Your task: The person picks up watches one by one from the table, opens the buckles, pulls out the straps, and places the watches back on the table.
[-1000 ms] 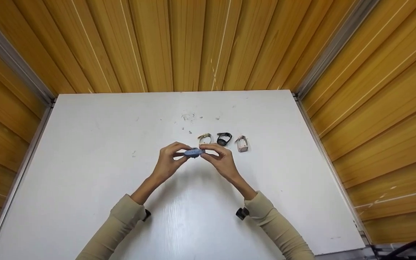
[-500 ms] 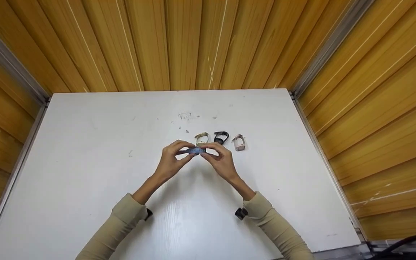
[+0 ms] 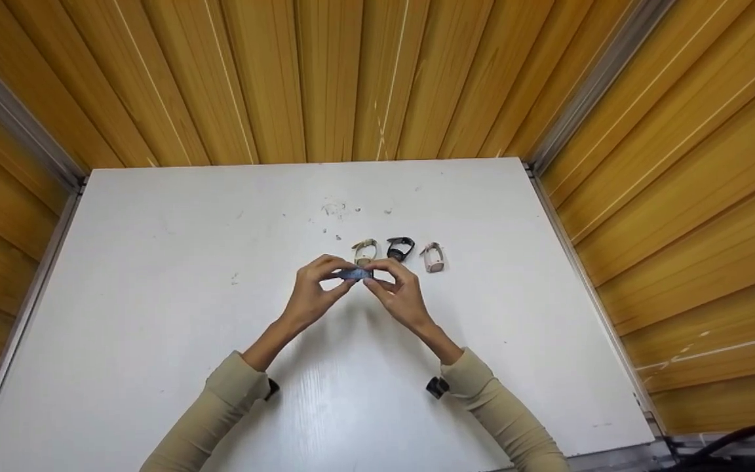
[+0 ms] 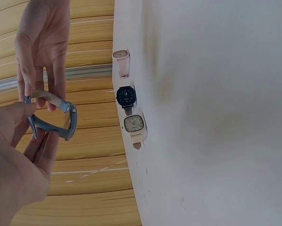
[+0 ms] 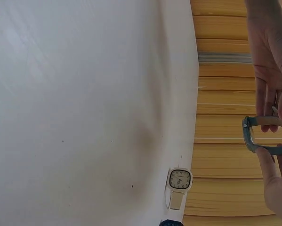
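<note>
A blue wristwatch [image 3: 354, 275] is held up above the table between both hands, its strap bent round in a loop. In the left wrist view, the watch case [image 4: 72, 122] stands edge-on at the loop's right side. My left hand [image 3: 309, 292] pinches the strap between thumb and fingers, with other fingers under the loop. From the other side, the right hand [image 3: 404, 295] also pinches the watch, thumb and forefinger bent toward it. Beyond the hands lie a cream watch [image 4: 134, 123], a black watch [image 4: 126, 95] and a pale pink watch [image 4: 121, 55], in a row.
The white table [image 3: 174, 275] carries small dark marks [image 3: 335, 210] past the watches. Yellow wood-patterned walls [image 3: 331, 78] with metal corner posts enclose it at the back and sides. A dark cable [image 3: 738, 436] runs at the lower right corner.
The blue watch has turned and moved slightly right, so less of its case shows. The left hand has shifted slightly right with it, its fingers nearer the right hand. Both keep their grip.
</note>
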{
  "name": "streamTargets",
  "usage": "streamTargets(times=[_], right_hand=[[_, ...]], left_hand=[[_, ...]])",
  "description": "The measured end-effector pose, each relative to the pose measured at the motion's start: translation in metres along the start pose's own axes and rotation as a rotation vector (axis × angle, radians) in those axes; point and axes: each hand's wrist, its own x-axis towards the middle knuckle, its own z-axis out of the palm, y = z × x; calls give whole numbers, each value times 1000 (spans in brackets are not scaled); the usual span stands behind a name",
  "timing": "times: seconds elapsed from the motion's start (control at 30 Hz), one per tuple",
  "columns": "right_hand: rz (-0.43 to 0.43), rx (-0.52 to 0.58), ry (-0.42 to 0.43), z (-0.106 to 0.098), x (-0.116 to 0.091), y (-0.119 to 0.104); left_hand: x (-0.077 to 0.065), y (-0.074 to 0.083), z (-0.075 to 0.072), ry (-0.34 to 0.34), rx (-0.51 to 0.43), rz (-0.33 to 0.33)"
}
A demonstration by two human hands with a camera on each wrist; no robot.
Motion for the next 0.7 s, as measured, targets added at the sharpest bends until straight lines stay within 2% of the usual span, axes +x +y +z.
streamTargets(times=[0.37, 0.7], right_hand=[[7, -22, -4, -1, -3, 2], [14, -30, -17, -2, -3, 30]], left_hand=[[-2, -2, 3, -2, -16, 2], [-5, 2, 3, 22, 39, -5]])
